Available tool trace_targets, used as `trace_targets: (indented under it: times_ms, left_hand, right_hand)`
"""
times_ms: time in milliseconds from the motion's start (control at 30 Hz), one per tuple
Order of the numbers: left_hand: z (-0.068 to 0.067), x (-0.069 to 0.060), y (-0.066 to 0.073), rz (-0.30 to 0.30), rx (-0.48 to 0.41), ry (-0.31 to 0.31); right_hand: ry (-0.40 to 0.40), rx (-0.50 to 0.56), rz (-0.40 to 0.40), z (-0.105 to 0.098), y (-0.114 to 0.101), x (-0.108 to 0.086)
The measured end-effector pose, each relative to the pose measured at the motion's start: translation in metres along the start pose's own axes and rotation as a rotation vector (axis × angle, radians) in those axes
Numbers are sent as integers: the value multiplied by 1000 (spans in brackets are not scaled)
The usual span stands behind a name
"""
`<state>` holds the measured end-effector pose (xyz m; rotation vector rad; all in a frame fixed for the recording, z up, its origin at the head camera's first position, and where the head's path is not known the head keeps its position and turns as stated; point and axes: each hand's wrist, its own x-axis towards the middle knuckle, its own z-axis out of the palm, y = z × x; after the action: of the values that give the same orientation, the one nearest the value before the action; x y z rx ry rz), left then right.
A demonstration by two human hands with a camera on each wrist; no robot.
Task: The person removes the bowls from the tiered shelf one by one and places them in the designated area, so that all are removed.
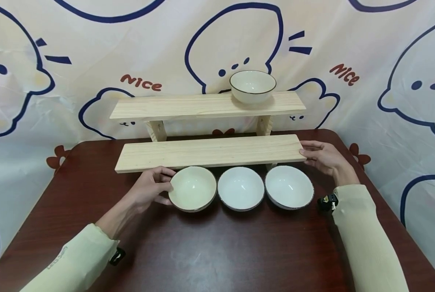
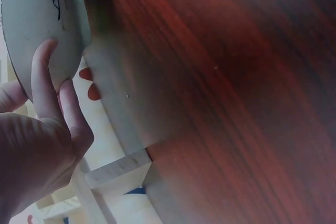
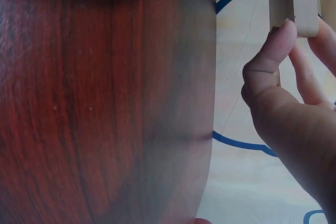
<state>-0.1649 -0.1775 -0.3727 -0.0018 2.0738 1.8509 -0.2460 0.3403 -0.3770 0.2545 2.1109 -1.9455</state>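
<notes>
At the front left of a two-tier wooden shelf, my left hand (image 1: 152, 187) grips a cream bowl (image 1: 192, 189) by its left side. In the left wrist view, fingers (image 2: 46, 77) lie along the bowl's outer wall, which bears a dark drawn mark. Two white bowls, a middle one (image 1: 241, 189) and a right one (image 1: 289, 187), stand beside it in a row on the table. My right hand (image 1: 323, 156) holds the right end of the lower shelf board (image 1: 210, 153), with the thumb (image 3: 273, 51) against the board's end in the right wrist view.
A fourth bowl (image 1: 253, 86), off-white with a dark rim, sits on the right part of the upper shelf board (image 1: 181, 106). The shelf stands at the back of a dark red-brown table (image 1: 210, 251). Behind hangs a cartoon-printed cloth (image 1: 166, 48), which also covers the sides.
</notes>
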Motion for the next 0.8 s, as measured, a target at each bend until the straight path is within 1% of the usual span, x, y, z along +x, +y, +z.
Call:
trace_targets:
  times_ms: [233,367,567,800]
  left_hand:
    - [0,0,-9,-20,8,6]
    - [0,-1,-14,-20,6,-1]
    - [2,-2,-15,-7,-4,6]
    - [2,-2,-15,-26,-16,8]
  right_hand:
    - [-5,11,15,1,2,-1]
    - [-2,4,13,0,2,-1]
    - [1,-17,8,2,-2,0]
    - [5,-16,19,1,-2,-1]
